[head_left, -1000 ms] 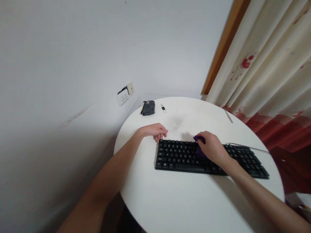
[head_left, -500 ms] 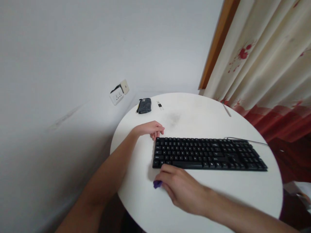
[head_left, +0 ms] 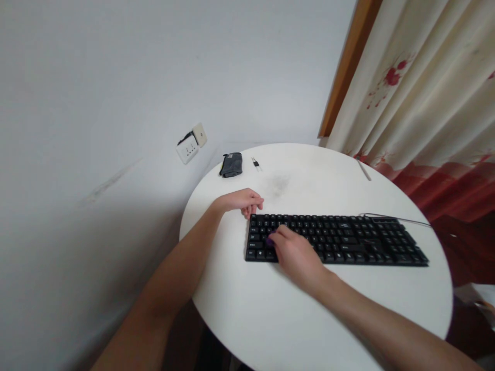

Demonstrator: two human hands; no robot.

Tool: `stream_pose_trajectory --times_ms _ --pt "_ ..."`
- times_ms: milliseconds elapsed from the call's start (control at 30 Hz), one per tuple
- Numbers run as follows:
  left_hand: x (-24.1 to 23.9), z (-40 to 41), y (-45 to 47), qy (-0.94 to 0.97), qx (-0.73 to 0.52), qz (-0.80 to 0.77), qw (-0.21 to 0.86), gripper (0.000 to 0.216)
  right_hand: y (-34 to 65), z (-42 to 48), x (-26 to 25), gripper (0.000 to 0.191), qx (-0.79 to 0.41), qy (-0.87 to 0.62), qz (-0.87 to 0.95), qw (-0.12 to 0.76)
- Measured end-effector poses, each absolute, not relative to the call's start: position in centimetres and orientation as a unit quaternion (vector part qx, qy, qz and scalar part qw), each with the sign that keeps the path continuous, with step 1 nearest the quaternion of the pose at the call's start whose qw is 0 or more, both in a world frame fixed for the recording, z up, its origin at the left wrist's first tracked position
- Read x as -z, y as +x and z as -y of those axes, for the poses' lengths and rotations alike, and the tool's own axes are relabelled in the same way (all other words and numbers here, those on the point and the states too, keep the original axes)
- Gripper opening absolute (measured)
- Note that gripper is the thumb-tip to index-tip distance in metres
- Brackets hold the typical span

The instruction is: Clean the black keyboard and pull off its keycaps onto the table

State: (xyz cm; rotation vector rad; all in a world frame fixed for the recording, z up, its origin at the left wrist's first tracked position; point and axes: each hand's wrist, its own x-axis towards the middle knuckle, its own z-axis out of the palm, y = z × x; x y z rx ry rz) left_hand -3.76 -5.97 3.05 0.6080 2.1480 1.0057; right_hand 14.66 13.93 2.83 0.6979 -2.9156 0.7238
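As our right hand [head_left: 297, 256] grips a purple cloth [head_left: 270, 239] at its fingertips, over the left end of the keyboard [head_left: 350, 239], we judge wiping to be the step, the next stroke calling for light, even pressure. Beyond, our left hand [head_left: 247, 199], loosely curled with nothing visible inside, rests by the far-left corner, short of a dark pouch [head_left: 232, 165].

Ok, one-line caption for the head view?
Right hand holding a purple item at a black keyboard, left hand beside its corner.
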Motion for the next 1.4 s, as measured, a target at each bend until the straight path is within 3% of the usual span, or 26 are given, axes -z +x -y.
stream_pose_trajectory --times_ms 133,267,367,467,633,767,900,1000,1067,1233,1400 --pt "-3.0 6.0 -3.7 0.227 -0.388 -0.828 0.336 0.047 17.1 -11.8 -3.9 0.029 -0.283 0.368 0.884 -0.054" --pt "-2.4 6.1 -4.1 0.240 -0.395 -0.818 0.342 0.049 13.4 -14.0 -4.8 0.027 -0.347 0.292 0.891 0.028" --pt "-2.2 6.1 -4.3 0.237 -0.397 -0.817 0.343 0.050 9.1 -15.8 -4.6 0.026 -0.296 0.160 0.936 0.100" --pt "-2.2 6.1 -4.2 0.238 -0.400 -0.816 0.343 0.051 7.5 -15.2 -3.8 0.026 -0.252 0.143 0.952 0.099" --pt "-2.5 6.1 -4.0 0.234 -0.403 -0.814 0.348 0.051 11.7 -10.9 -3.1 0.023 -0.195 0.319 0.927 0.029" --pt "-2.7 6.0 -3.9 0.236 -0.399 -0.816 0.346 0.051 14.1 -9.7 -4.3 0.024 -0.285 0.426 0.858 -0.025" --pt "-2.6 6.1 -4.0 0.247 -0.393 -0.818 0.339 0.050 11.4 -12.2 -5.1 0.025 -0.360 0.321 0.875 0.051" --pt "-2.5 6.0 -4.0 0.241 -0.388 -0.822 0.339 0.050 8.4 -14.7 -4.6 0.028 -0.327 0.185 0.916 0.141" --pt "-2.5 6.0 -4.0 0.234 -0.389 -0.823 0.342 0.049 7.5 -15.4 -4.1 0.030 -0.282 0.131 0.937 0.157" --pt "-2.5 6.0 -4.0 0.240 -0.393 -0.820 0.338 0.046 10.8 -12.2 -3.5 0.025 -0.154 0.194 0.966 0.079" --pt "-2.6 6.1 -4.0 0.233 -0.394 -0.822 0.338 0.046 16.4 -8.0 -3.8 0.021 -0.163 0.390 0.906 0.012"
